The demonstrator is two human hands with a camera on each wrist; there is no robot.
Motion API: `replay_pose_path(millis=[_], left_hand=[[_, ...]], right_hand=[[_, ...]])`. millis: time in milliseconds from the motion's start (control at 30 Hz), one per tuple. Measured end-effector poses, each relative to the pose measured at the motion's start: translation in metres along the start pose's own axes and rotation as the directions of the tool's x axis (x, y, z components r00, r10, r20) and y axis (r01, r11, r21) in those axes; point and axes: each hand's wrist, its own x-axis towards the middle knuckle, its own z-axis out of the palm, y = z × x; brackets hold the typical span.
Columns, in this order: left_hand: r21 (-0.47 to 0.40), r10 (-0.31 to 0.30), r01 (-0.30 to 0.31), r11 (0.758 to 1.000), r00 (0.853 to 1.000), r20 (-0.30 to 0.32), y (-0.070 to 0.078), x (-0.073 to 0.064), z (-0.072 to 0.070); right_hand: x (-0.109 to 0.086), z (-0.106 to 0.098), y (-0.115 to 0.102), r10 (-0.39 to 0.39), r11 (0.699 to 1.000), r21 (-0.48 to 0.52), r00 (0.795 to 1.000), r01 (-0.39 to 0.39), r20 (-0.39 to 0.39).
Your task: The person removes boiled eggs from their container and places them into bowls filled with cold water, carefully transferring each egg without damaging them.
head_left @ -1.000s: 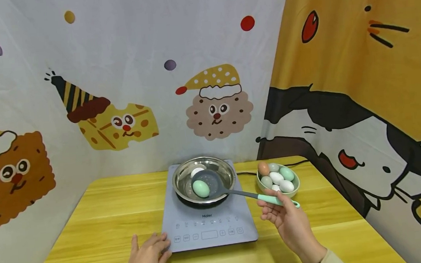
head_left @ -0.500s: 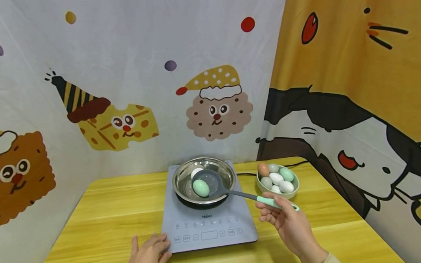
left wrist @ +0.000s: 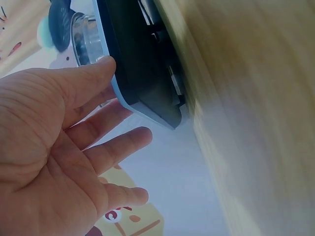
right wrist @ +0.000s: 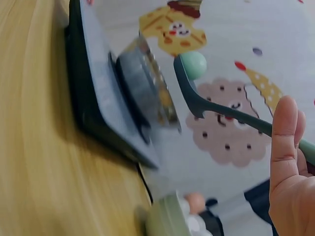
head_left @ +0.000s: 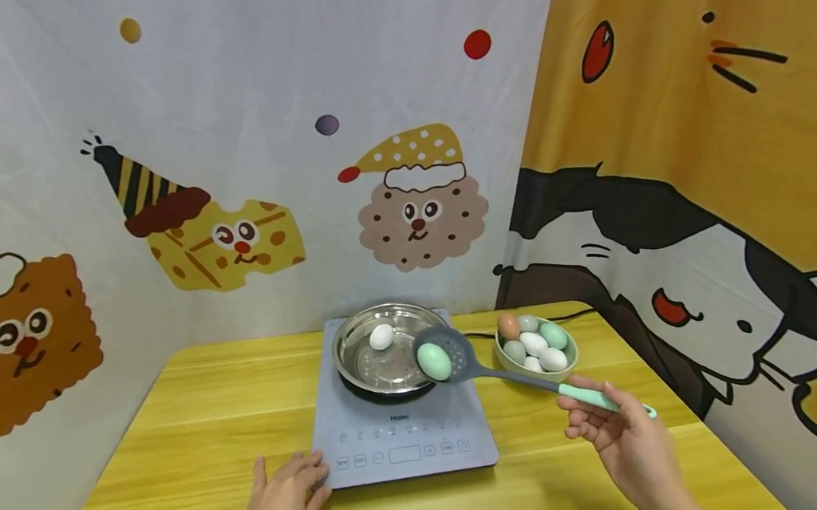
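My right hand (head_left: 625,442) grips the mint-green handle of a grey skimmer (head_left: 474,359), its head pierced with small holes. A pale green egg (head_left: 434,362) lies in the skimmer's head, which is over the right front rim of a steel pan (head_left: 360,375). In the right wrist view, the skimmer (right wrist: 231,112) is raised clear of the pan (right wrist: 142,73), the green egg (right wrist: 194,65) resting in it. One white egg (head_left: 381,336) sits inside the pan. My left hand (head_left: 281,497) touches the front left corner of the induction cooker (head_left: 403,435), fingers mostly straight.
A pale green bowl (head_left: 565,372) of brown, white and greenish eggs stands right of the cooker. A black cable (head_left: 480,335) runs behind it. The wooden table (head_left: 240,404) meets a cartoon-printed cloth backdrop (head_left: 237,84) at the back and right.
My right hand has moved right, bringing the skimmer and green egg from inside the pan to over its right rim. The white egg is now in full view. My left hand stays at the cooker's corner.
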Motion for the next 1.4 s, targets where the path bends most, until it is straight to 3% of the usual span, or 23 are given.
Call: replay_pose_path(millis=[300, 600, 733, 933, 1067, 1333, 1400], left_hand=[[0.009, 0.004, -0.004, 1.000, 1.000, -0.017, -0.002, -0.001, 0.000], [0.015, 0.010, -0.010, 1.000, 1.000, -0.025, -0.002, -0.001, 0.001], [0.014, 0.008, -0.008, 1.000, 1.000, -0.022, -0.002, -0.001, 0.001], [0.017, 0.006, -0.006, 1.000, 1.000, -0.012, 0.000, 0.000, 0.000], [0.018, 0.008, -0.008, 1.000, 1.000, -0.013, 0.001, -0.001, -0.001], [0.012, 0.009, -0.009, 1.000, 1.000, -0.004, 0.002, 0.000, 0.000], [0.009, 0.008, -0.008, 1.000, 1.000, -0.001, 0.002, 0.001, 0.000]], right_hand=[[-0.014, -0.036, -0.003, 0.014, 0.995, -0.101, 0.994, -0.024, -0.104], [-0.016, -0.054, -0.013, -0.008, 0.993, -0.118, 0.991, -0.009, -0.137], [-0.015, -0.059, -0.018, 0.040, 0.995, -0.076, 0.975, -0.058, -0.220], [-0.012, -0.071, -0.024, 0.180, 0.984, 0.073, 0.932, -0.165, -0.316], [-0.010, -0.080, -0.025, 0.255, 0.964, 0.157, 0.914, -0.215, -0.316], [-0.008, -0.086, -0.025, 0.334, 0.935, 0.228, 0.887, -0.271, -0.318], [-0.008, -0.086, -0.024, 0.336, 0.933, 0.240, 0.890, -0.269, -0.308]])
